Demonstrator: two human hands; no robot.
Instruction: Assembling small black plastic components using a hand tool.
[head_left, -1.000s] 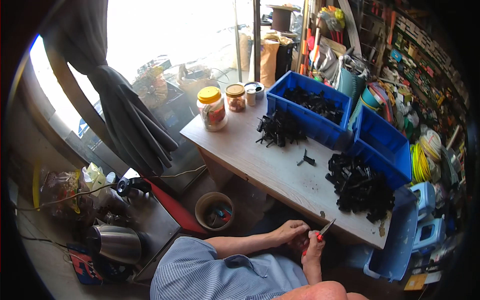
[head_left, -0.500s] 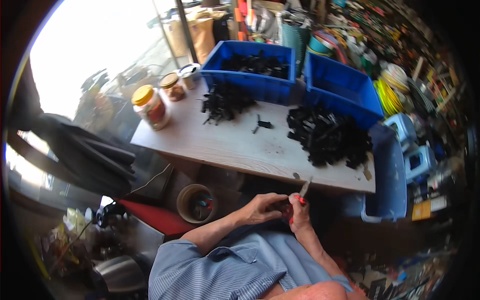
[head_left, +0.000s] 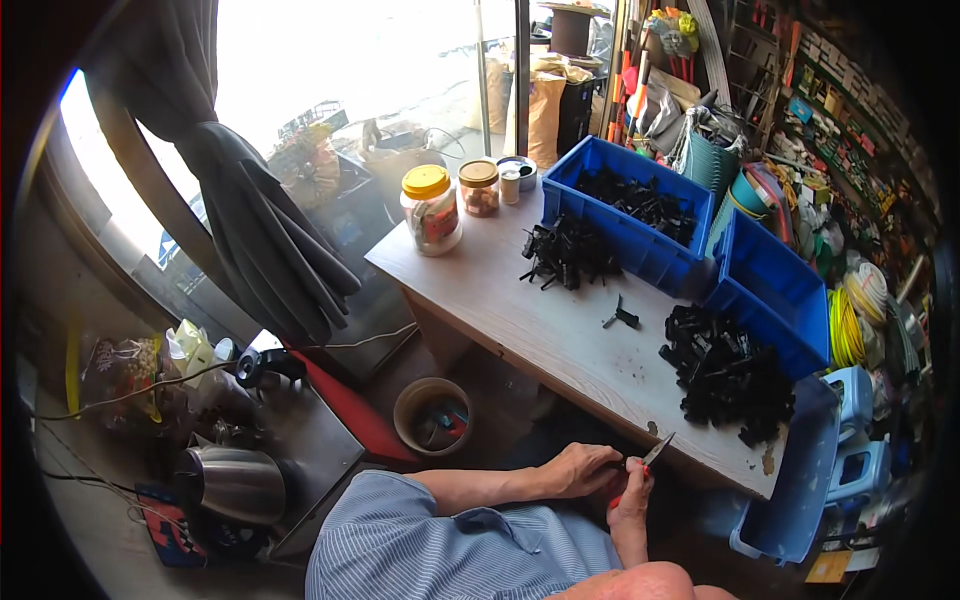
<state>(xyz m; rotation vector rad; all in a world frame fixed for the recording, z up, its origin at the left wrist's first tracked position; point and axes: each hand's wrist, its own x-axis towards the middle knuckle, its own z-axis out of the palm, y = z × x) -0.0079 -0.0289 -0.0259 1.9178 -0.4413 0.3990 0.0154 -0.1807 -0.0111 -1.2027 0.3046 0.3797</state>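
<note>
Just off the near edge of the table, my right hand point(head_left: 631, 505) grips red-handled scissors point(head_left: 657, 452), their pointed metal blades angled up and away to the right. Close beside it, my left hand point(head_left: 585, 470) has its fingers curled together; anything in them is too small or hidden to make out. On the tabletop ahead, a loose black plastic part point(head_left: 624, 316) lies between two heaps. The heap of black parts point(head_left: 735, 375) at the right is nearer to my hands, and the other heap point(head_left: 568, 250) sits farther off, beside a blue crate.
One blue crate point(head_left: 690, 262) contains black parts; another blue crate point(head_left: 785, 320) stands right of it. Jars, including a yellow-lidded one point(head_left: 432, 225), occupy the table's far left. A round bin point(head_left: 405, 410) is on the floor. A pale blue tub point(head_left: 790, 510) borders the table's right end.
The view has swung left, so the table and its contents appear farther right and lower. Both hands stay close together, with the scissors still in the right.
</note>
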